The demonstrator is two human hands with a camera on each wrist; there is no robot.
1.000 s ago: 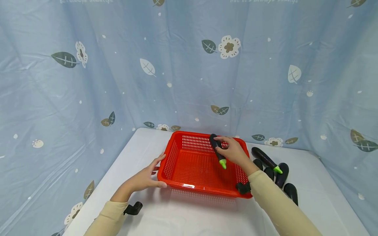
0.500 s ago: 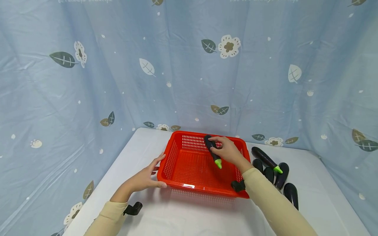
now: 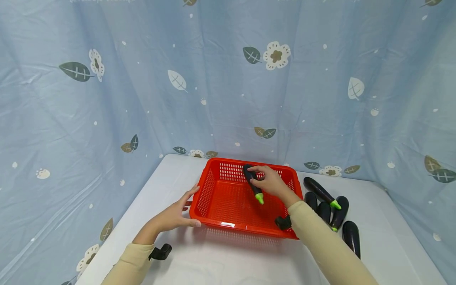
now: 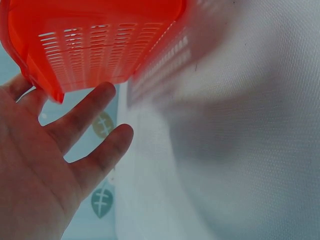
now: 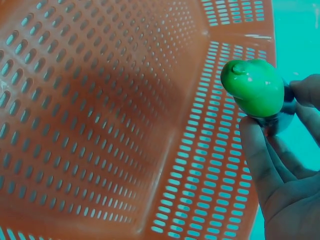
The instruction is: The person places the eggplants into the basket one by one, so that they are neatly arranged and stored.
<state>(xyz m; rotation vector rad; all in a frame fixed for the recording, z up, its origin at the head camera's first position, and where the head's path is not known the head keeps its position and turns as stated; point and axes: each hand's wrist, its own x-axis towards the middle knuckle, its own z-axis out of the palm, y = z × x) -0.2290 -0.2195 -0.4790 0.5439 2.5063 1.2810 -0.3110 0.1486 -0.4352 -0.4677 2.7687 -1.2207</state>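
Right hand [image 3: 272, 183] pinches one eggplant [image 3: 254, 189] over the red basket [image 3: 228, 198]; left hand [image 3: 174, 215], fingers spread wide, touches basket's left end. Looks like a placing step; next move likely calls for lowering, then releasing. More eggplants [image 3: 317, 189] on counter [image 3: 228, 263].

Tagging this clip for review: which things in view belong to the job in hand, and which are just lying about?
Part of the job:
eggplant, pinched by the right hand
red perforated basket under it, touched by the left hand
probably the other eggplants too, lying right of the basket

Just there:
white-covered table
blue leaf-print curtain
black wrist cameras
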